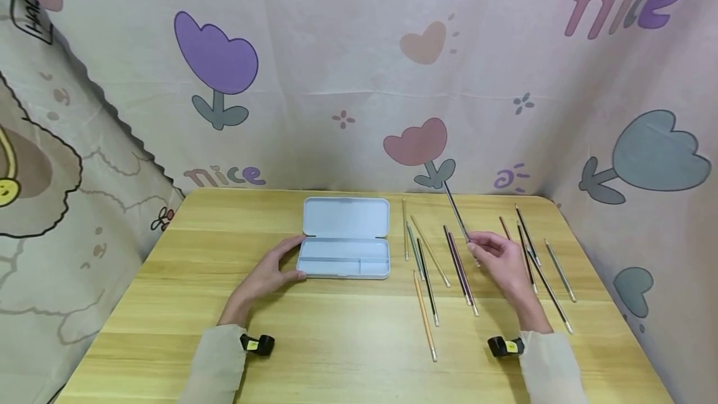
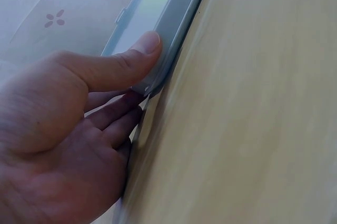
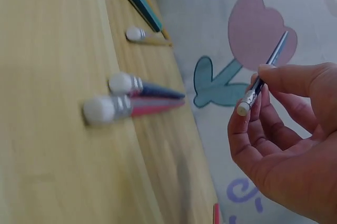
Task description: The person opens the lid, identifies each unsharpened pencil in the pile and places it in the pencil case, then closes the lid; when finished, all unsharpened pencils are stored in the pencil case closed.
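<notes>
A light blue pencil case (image 1: 346,249) lies on the table with its lid (image 1: 346,217) raised at the back and no pencils inside. My left hand (image 1: 266,279) grips its left end. In the left wrist view, the thumb (image 2: 145,45) presses on the case's edge while other fingers reach round its corner. Between thumb and fingers, my right hand (image 1: 502,264) pinches a dark pencil (image 1: 455,207), lifted above the table. Its sharpened end points up and away; the ferrule and pale eraser (image 3: 243,109) show nearest the right wrist camera.
Several loose pencils lie between case and right hand, among them a yellow one (image 1: 424,317) and a dark red pair (image 1: 460,267). More pencils, including a green one (image 1: 560,270), lie right of that hand. A patterned cloth (image 1: 336,67) hangs behind the wooden table (image 1: 336,354).
</notes>
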`<state>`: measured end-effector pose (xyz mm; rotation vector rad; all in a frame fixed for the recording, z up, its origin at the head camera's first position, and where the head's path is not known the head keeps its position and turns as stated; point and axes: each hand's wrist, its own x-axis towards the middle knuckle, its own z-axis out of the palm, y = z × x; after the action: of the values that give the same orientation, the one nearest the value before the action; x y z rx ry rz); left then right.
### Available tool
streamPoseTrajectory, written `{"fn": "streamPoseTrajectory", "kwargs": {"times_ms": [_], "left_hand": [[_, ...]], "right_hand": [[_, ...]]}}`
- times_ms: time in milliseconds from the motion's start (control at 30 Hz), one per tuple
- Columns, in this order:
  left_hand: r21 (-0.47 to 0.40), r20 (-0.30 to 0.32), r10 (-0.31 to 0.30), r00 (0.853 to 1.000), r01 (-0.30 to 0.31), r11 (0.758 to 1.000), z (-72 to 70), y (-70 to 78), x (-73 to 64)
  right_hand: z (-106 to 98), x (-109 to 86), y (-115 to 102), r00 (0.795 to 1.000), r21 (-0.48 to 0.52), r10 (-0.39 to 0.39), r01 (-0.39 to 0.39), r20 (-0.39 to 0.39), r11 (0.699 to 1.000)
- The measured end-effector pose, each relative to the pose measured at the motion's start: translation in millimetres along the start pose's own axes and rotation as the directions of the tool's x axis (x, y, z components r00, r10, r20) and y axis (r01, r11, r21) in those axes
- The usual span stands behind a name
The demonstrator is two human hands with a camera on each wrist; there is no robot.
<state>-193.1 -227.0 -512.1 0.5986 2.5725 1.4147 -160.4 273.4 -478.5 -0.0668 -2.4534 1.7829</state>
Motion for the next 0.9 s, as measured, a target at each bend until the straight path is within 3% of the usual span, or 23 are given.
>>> {"fn": "streamPoseTrajectory", "kwargs": {"times_ms": [233,367,767,900], "left_hand": [[-0.002,-0.021,0.011,1.0,-0.011,1.0,0.0,-1.5,0.1],[0.006,-0.014,0.028,1.0,-0.028,1.0,1.1,-2.4,-0.7],[-0.001,-0.008,-0.011,1.0,0.011,1.0,1.7,-0.4,-2.3],[0.007,-0.013,-0.002,1.0,0.002,1.0,1.8,-1.6,-0.8]], "right_hand": [[19,-0.3,-8,0.994,-0.026,-0.109,0.11,0.013,0.994],[28,-4.4,-9,0.992,-0.018,-0.122,0.122,0.025,0.992],[48,-10.2,-11,0.987,0.014,-0.152,0.151,0.053,0.988],[55,-7.6,-10,0.978,0.01,-0.199,0.198,0.068,0.98]]}}
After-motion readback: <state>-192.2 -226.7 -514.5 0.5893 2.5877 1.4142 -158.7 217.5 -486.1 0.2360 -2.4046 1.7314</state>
